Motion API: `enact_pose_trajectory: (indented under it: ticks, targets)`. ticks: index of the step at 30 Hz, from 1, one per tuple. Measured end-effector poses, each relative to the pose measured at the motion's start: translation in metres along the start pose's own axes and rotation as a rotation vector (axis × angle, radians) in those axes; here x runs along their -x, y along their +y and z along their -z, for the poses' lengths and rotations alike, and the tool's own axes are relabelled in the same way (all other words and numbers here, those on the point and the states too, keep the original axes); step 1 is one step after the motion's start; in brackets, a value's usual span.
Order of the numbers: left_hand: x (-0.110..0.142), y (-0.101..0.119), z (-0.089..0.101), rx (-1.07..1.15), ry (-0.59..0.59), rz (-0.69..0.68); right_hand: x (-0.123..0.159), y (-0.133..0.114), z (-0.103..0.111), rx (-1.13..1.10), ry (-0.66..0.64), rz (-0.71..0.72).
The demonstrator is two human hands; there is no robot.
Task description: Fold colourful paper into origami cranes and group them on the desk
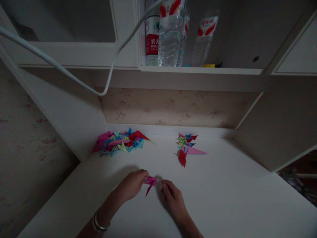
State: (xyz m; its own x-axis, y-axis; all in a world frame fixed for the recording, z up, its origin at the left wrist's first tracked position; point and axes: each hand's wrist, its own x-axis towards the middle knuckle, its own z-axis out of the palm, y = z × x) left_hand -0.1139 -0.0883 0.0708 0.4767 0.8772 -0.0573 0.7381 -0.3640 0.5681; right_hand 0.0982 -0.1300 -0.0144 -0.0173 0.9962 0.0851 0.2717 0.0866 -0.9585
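My left hand [135,182] pinches a magenta folded-paper crane [151,180] between thumb and fingertips, a little above the white desk. One narrow point of the paper hangs down toward me. Just right of it, my right hand [172,195] is closed in a pinch, apart from the paper; whatever its fingertips hold, if anything, is too small to make out. Beyond my left hand lies a heap of coloured paper cranes [121,142]. A smaller group of paper cranes [185,140] lies beyond my right hand, with a red one [182,158] nearest to me.
The white desk [223,191] runs back to a low ledge and flowered wallpaper [160,107]. On the shelf above stand clear plastic bottles [170,39] and a red-labelled bottle [152,43]. A white cable [111,66] hangs across the upper left, in front of the cabinet.
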Motion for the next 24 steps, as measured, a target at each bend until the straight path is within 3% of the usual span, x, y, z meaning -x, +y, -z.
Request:
enact_pose_trajectory:
  ticks: [4, 8, 12, 17, 24]
  targets:
    - [-0.013, 0.023, -0.014, -0.091, -0.028, -0.115, -0.002, -0.007, 0.004, -0.091, -0.067, 0.052]
    - [-0.024, 0.036, -0.019, -0.021, 0.025, -0.153, -0.002, -0.005, 0.005, -0.146, -0.114, 0.076]
    - [-0.027, 0.040, -0.023, 0.100, 0.082, -0.161, -0.003, 0.000, 0.003, -0.211, -0.065, 0.016]
    - [-0.028, 0.036, -0.034, 0.216, 0.089, -0.153, -0.004, -0.001, 0.001, -0.241, -0.091, 0.061]
    - [-0.034, 0.019, -0.051, 0.549, 0.364, -0.020, -0.003, 0.003, 0.007, -0.265, 0.027, -0.030]
